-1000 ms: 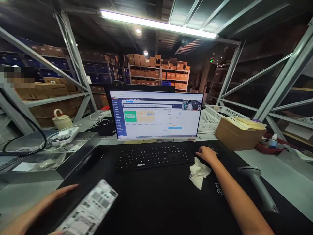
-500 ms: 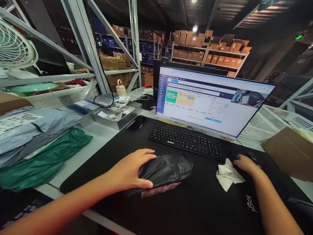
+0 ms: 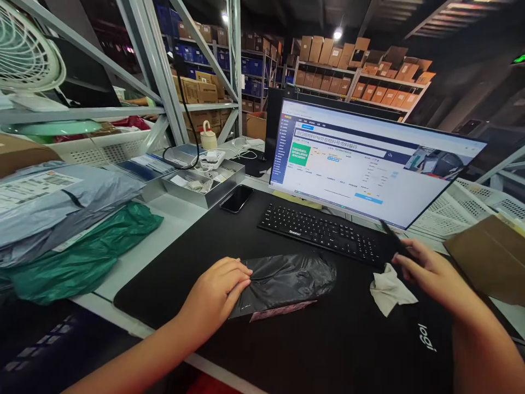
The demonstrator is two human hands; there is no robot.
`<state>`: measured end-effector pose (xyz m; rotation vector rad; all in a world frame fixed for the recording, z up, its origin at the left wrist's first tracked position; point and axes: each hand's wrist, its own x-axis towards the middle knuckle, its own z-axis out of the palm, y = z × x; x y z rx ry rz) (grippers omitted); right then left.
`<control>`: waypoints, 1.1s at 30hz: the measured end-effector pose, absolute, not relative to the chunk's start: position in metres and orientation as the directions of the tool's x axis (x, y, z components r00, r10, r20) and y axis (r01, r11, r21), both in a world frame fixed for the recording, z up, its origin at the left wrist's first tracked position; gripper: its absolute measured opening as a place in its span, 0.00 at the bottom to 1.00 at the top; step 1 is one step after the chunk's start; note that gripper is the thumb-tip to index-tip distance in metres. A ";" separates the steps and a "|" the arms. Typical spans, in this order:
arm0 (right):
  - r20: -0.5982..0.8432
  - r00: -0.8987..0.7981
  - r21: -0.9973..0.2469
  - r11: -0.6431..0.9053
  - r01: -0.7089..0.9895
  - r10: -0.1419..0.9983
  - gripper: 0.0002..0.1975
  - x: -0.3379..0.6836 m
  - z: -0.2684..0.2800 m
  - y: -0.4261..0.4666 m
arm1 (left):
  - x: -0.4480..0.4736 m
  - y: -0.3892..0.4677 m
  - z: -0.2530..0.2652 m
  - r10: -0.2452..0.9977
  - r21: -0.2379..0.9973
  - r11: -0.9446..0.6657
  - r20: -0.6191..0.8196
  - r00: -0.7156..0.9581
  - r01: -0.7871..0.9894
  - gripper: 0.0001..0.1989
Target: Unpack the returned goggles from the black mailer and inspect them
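Note:
On the black desk mat (image 3: 311,350) lies a black plastic mailing bag (image 3: 293,276) with a pinkish label along its near edge. The fingers of my left hand (image 3: 221,284) are pinched together on the bag's left end. My right hand (image 3: 426,268) is closed around a slim black tool (image 3: 396,238), raised at the right of the keyboard; its exact kind is hard to make out. Just left of that hand, a crumpled white cloth (image 3: 391,290) rests on the mat.
Behind the bag are a keyboard (image 3: 320,232) and a lit monitor (image 3: 340,164). A phone (image 3: 237,198) lies near a metal tray (image 3: 205,194) of small items. Grey and green parcels (image 3: 82,246) are piled at left. A cardboard box (image 3: 488,257) stands at right.
My left hand has gone from spread over the bag to pinching its left end. My right hand has lifted from the mat with the slim black tool. The view has shifted slightly.

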<state>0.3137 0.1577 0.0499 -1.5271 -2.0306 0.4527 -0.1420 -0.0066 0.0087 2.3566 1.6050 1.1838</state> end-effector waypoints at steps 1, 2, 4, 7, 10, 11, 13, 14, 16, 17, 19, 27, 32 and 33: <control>0.212 -0.253 -0.579 0.330 0.746 0.944 0.26 0.298 0.053 0.147 | -0.140 -0.007 0.010 0.812 0.434 -0.458 0.559 0.166 0.776 0.07; 0.213 -0.312 -0.572 0.378 0.728 0.926 0.26 0.283 0.056 0.136 | -0.139 -0.008 0.012 0.816 0.434 -0.452 0.554 0.165 0.779 0.07; 0.248 -0.426 -0.504 0.492 0.710 0.870 0.22 0.253 0.060 0.113 | -0.138 -0.009 0.013 0.830 0.449 -0.434 0.536 0.153 0.781 0.08; 0.240 -0.632 -0.309 0.675 0.670 0.737 0.21 0.207 0.063 0.076 | -0.138 -0.008 0.010 0.837 0.481 -0.412 0.535 0.113 0.774 0.08; 0.198 -0.813 -0.023 0.832 0.554 0.547 0.26 0.162 0.059 0.043 | -0.138 -0.007 0.006 0.816 0.495 -0.420 0.574 0.077 0.761 0.07; 0.184 -0.845 0.053 0.854 0.518 0.501 0.28 0.149 0.058 0.034 | -0.138 -0.007 0.005 0.806 0.493 -0.428 0.587 0.074 0.757 0.06; 0.146 -0.879 0.145 0.869 0.473 0.454 0.32 0.128 0.057 0.025 | -0.138 -0.007 0.004 0.794 0.489 -0.447 0.603 0.080 0.749 0.06; 0.123 -0.884 0.179 0.867 0.466 0.450 0.33 0.122 0.058 0.025 | -0.139 -0.007 0.003 0.790 0.488 -0.456 0.607 0.086 0.744 0.06; 0.090 -0.850 0.285 0.804 0.522 0.519 0.34 0.125 0.062 0.030 | -0.140 -0.007 0.003 0.786 0.489 -0.469 0.610 0.096 0.735 0.06; 0.080 -0.811 0.345 0.747 0.568 0.580 0.34 0.134 0.064 0.035 | -0.141 -0.007 0.002 0.784 0.488 -0.476 0.612 0.101 0.731 0.06; 0.091 -0.678 0.452 0.577 0.681 0.730 0.34 0.167 0.067 0.046 | -0.142 -0.007 0.001 0.780 0.487 -0.489 0.616 0.112 0.724 0.06; 0.335 -0.103 0.362 -0.027 0.932 0.937 0.24 0.326 0.044 0.048 | -0.146 0.004 0.019 0.853 0.462 -0.454 0.473 0.222 0.761 0.08; 0.103 0.153 -0.053 -0.148 0.988 0.983 0.24 0.348 0.006 0.076 | -0.130 0.036 0.030 0.903 0.265 -0.336 0.364 0.229 0.904 0.26; 0.091 0.161 -0.091 -0.153 0.984 0.983 0.24 0.347 -0.001 0.085 | -0.126 0.042 0.030 0.917 0.230 -0.322 0.318 0.242 0.918 0.28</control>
